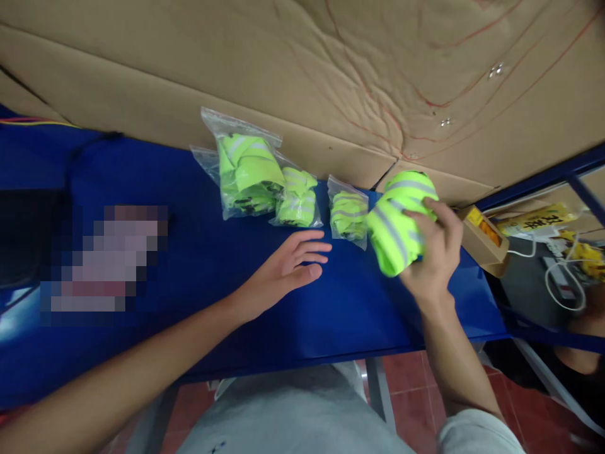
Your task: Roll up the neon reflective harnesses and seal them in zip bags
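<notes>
My right hand (437,252) grips a rolled-up neon-yellow reflective strap bundle (401,217) with grey stripes, lifted at the right part of the blue table (302,302). My left hand (297,261) hovers over the middle of the table, fingers stretched out and holding nothing. Beyond it, clear zip bags hold similar neon-yellow bundles: a large bag (250,170), a smaller bag (297,198) leaning against it, and a small bag (350,211) just left of the held bundle. Part of the bundle is hidden behind my right fingers.
A cardboard wall (236,63) with red lines rises behind the table. At the right stand a small open cardboard box (484,243), a white cable (564,302) and a blue metal frame. A black object (33,236) lies at the left, beside a blurred-out patch. A person is partly visible at lower right.
</notes>
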Available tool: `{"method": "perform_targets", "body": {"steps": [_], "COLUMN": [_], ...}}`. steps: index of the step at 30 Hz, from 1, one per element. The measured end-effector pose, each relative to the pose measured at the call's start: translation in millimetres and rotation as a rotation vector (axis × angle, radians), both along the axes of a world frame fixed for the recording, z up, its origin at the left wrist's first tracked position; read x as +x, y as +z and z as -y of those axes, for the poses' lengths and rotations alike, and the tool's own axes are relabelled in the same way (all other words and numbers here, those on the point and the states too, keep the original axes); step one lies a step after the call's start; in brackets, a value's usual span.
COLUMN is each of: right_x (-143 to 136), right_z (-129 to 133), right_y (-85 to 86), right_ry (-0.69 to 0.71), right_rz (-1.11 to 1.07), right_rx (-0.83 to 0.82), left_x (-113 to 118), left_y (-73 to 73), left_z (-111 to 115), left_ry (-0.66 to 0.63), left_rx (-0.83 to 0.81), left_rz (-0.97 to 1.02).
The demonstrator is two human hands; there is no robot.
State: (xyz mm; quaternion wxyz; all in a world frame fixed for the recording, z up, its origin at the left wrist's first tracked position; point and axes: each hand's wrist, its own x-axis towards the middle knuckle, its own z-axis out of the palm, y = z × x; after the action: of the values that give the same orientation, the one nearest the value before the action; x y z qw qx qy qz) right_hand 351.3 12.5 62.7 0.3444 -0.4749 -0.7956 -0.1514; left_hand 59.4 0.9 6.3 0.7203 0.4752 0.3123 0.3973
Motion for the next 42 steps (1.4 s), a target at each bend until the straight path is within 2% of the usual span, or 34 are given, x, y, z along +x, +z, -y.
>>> {"method": "perform_targets", "body": {"steps": [3, 6, 8, 10, 14, 18, 20, 24, 26, 28, 31, 32, 34, 37, 39, 42], "right_x": [-39, -60, -61, -53, -38, -41, -45, -47, -45, -42, -44, -48, -61, -82, -87, -78], "right_z": [15, 19, 18, 16, 9, 7, 10, 16, 15, 14, 16, 19, 29, 42, 45, 45], "right_y": [-16.3, -42.4, -56.4, -63.4, -61.2, -55.9, -55.2, -56.6, -57.9, -58.4, -55.6, -53.7, -49.4, -45.3, -45.0, -45.4], "right_ry": [0.275, 0.459, 0.458, 0.408, 0.371, 0.358, 0.37, 0.508, 0.528, 0.445, 0.323, 0.336, 0.461, 0.688, 0.758, 0.847], "right_rz": [0.197, 0.287, 0.229, 0.129, 0.001, -0.09, -0.135, -0.102, -0.113, -0.109, -0.014, 0.007, 0.051, 0.207, 0.27, 0.094], "right_rx": [0.011, -0.029, -0.117, -0.197, -0.262, -0.301, -0.395, -0.766, -0.88, -0.752, -0.309, -0.193, -0.069, -0.056, -0.097, -0.061], "left_x": [0, 2, 4, 7, 7, -4, -12, -22, -23, -21, -15, -12, -8, -1, 2, 2], "left_y": [0.1, 1.9, 2.2, 0.7, -4.3, -3.4, 0.4, 9.2, 9.9, 5.9, -6.7, -11.2, -17.5, -17.3, -12.8, -9.9], "left_z": [2, 3, 3, 3, 1, -5, -9, -17, -19, -21, -20, -19, -17, -11, -9, -10], "left_ry": [-0.048, -0.121, -0.099, -0.066, -0.042, -0.013, -0.069, -0.334, -0.342, -0.205, 0.105, 0.2, 0.337, 0.336, 0.293, 0.244], "left_rx": [-0.088, -0.175, -0.193, -0.211, -0.257, -0.309, -0.279, -0.048, 0.054, 0.14, 0.235, 0.252, 0.238, 0.148, 0.091, 0.076], "left_rz": [0.169, 0.153, 0.134, 0.148, 0.182, 0.154, 0.109, -0.004, -0.065, -0.109, -0.186, -0.222, -0.263, -0.237, -0.204, -0.157]}}
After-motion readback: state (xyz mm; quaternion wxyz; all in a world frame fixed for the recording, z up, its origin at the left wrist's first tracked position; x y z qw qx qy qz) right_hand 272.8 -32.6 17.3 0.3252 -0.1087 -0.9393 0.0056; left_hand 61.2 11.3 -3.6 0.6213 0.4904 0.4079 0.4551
